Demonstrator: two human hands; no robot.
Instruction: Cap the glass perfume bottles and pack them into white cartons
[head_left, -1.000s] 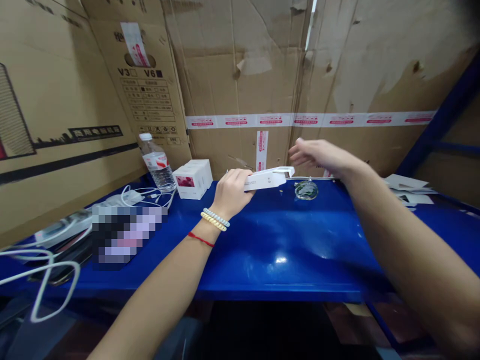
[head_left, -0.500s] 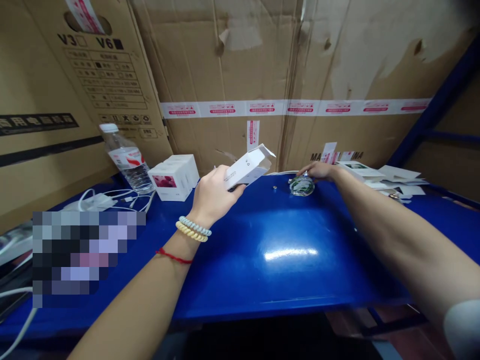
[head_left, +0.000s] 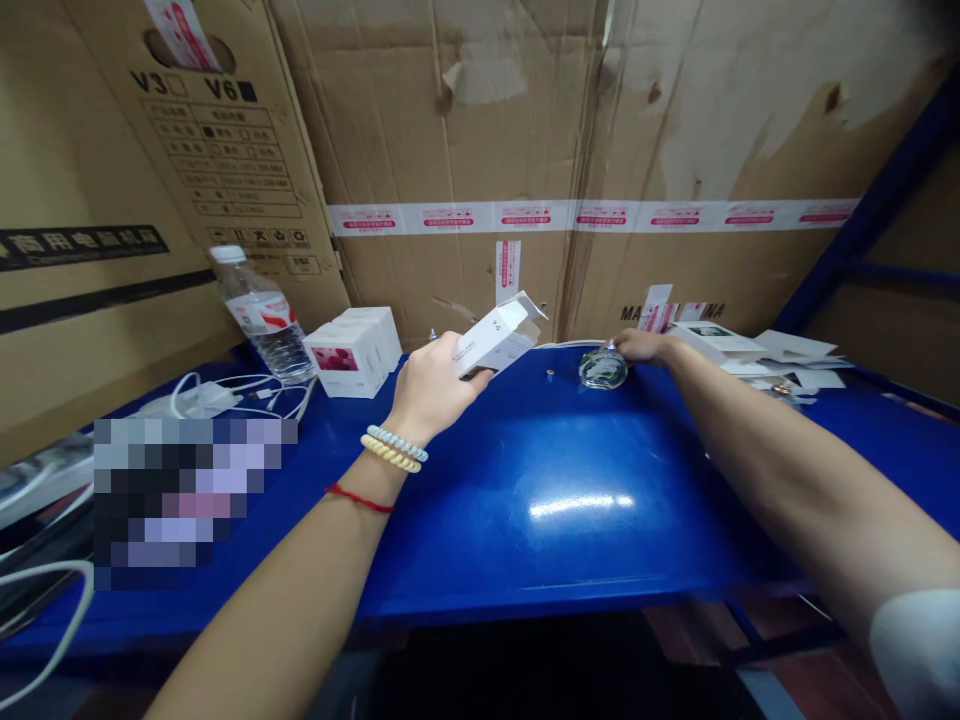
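My left hand (head_left: 439, 380) is wrapped round a small white carton (head_left: 495, 340) with an open end flap, which it holds tilted above the table. The opening points up and right. A small shiny tip shows behind this hand, and the rest of it is hidden. At the back of the table, my right hand (head_left: 637, 346) is at the far right side of a round clear glass bottle (head_left: 603, 369) with a green pattern. The bottle hides its fingertips, so I cannot see whether they grip it. A tiny metallic piece (head_left: 550, 374) lies left of the bottle.
White boxes with a pink picture (head_left: 346, 360) and a water bottle (head_left: 262, 320) stand at the back left. White cables (head_left: 202, 395) and a blurred-out item lie at left. White cards (head_left: 750, 350) are at right on the blue table (head_left: 570, 560). Cardboard (head_left: 450, 130) walls the back.
The view has shifted slightly. My right hand's fingers have drawn a little to the right behind the glass bottle. My left hand keeps hold of the carton.
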